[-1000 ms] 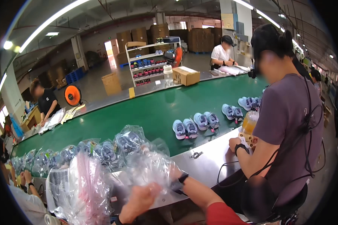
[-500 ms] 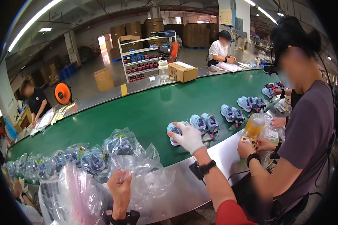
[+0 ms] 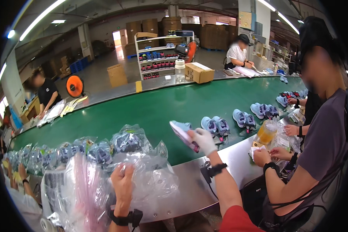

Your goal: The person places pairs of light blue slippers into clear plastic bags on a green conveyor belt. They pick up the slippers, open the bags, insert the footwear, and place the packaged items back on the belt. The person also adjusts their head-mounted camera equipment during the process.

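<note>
My right hand [image 3: 203, 140], in a white glove, grips a light blue shoe [image 3: 182, 132] with a pink sole and holds it tilted above the green conveyor belt [image 3: 150, 110]. My left hand [image 3: 122, 180] is bare and clutches a clear plastic bag [image 3: 149, 181] resting on the steel edge of the workstation [image 3: 189, 174]. A pair of blue shoes [image 3: 215, 125] lies on the belt just right of the lifted shoe.
Several bagged shoe pairs [image 3: 100, 149] line the belt's near edge at left. More blue shoe pairs [image 3: 244, 118] lie further right. A seated person [image 3: 317, 127] works at my right. Other workers, a shelf [image 3: 162, 54] and a cardboard box [image 3: 199, 72] stand beyond the belt.
My right hand has picked one blue shoe off the belt and drawn it toward me. My left hand has lowered slightly, still on the plastic bag.
</note>
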